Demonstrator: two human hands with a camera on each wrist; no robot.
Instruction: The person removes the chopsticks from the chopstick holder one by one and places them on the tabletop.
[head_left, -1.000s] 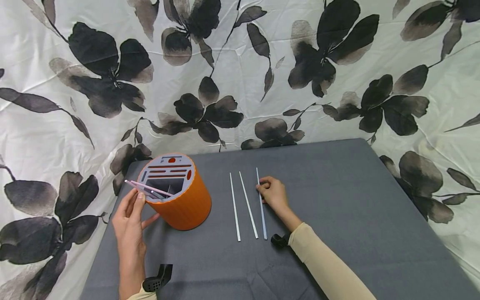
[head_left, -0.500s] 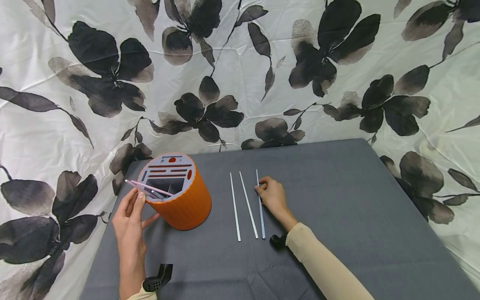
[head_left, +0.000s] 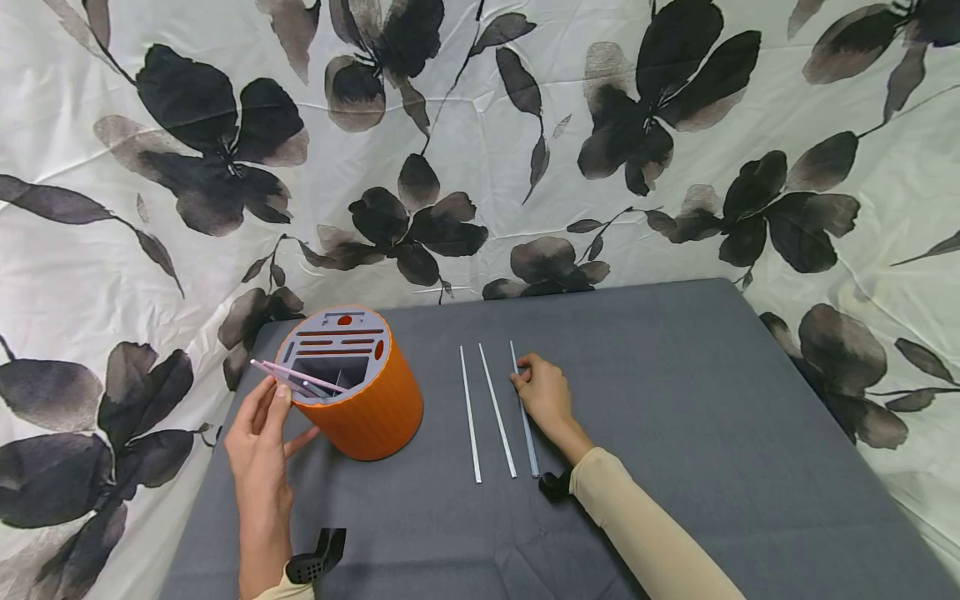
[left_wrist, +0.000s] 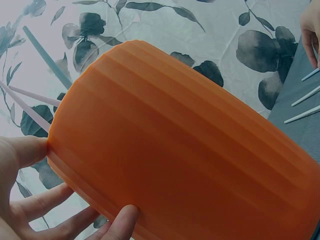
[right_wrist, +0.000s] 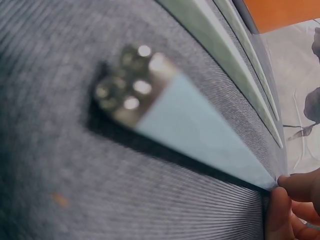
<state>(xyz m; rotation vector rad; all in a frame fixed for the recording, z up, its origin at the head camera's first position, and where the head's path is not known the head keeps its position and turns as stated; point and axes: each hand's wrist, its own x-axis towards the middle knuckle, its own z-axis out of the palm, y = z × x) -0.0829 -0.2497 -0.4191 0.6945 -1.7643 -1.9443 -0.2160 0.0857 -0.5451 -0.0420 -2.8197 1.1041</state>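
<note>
My right hand pinches a thin pale blue chopstick near its far end, close over the table. In the right wrist view, thumb and finger meet at the chopstick's narrow far part, while its blurred near end has a silvery cap with several shiny beads. Two pale chopsticks lie to its left. On the left stands an orange ribbed knife block with a slotted lilac top. My left hand holds its left side near the rim. Pink chopsticks and a bluish one lean out of the block's open compartment beside those fingertips.
The grey table ends at a back edge against a white cloth printed with dark flowers. A black wrist camera sits at the left wrist, another at the right.
The pinched chopstick has turned slightly: its far tip has moved a little left, its near end a little right. My left hand and the block have stayed put.
</note>
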